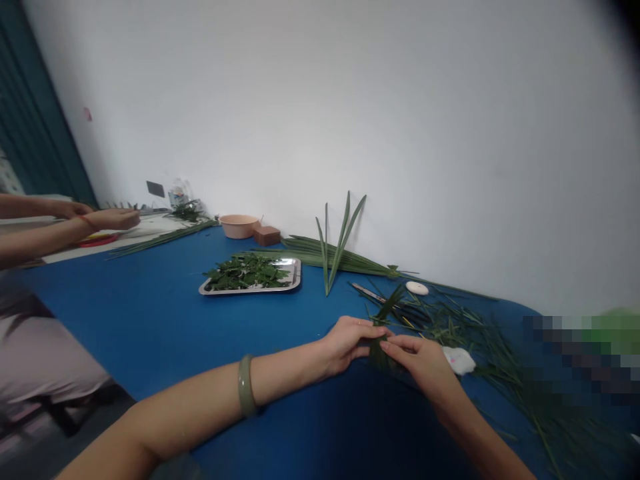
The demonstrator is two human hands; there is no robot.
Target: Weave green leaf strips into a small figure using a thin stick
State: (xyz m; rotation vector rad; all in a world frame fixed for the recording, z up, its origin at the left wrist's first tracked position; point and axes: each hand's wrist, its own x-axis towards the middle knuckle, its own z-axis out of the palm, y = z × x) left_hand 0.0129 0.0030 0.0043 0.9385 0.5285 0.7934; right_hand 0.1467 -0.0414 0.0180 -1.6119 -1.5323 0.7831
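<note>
Between my two hands is a small bundle of folded green leaf strips [381, 353], its long ends sticking up past my fingers. My left hand [345, 343] pinches it from the left, thumb and fingers closed on it. From the right, my right hand [420, 360] grips the same piece with thumb and forefinger. What the fingers cover of the weave is hidden. Just behind lies a pair of scissors [370, 293], partly under leaf scraps. A crumpled white tissue [459, 361] rests by my right hand, and a white oval object [417, 288] sits farther back.
A metal tray [296, 270] with small green leaf pieces stands left of centre on the blue table [165, 313]. Long leaves [340, 260] lie along the wall, near a pink basin [239, 227] and brown block [267, 235]. Cut strips [500, 360] litter the right. Another person's hands [113, 219] work at far left.
</note>
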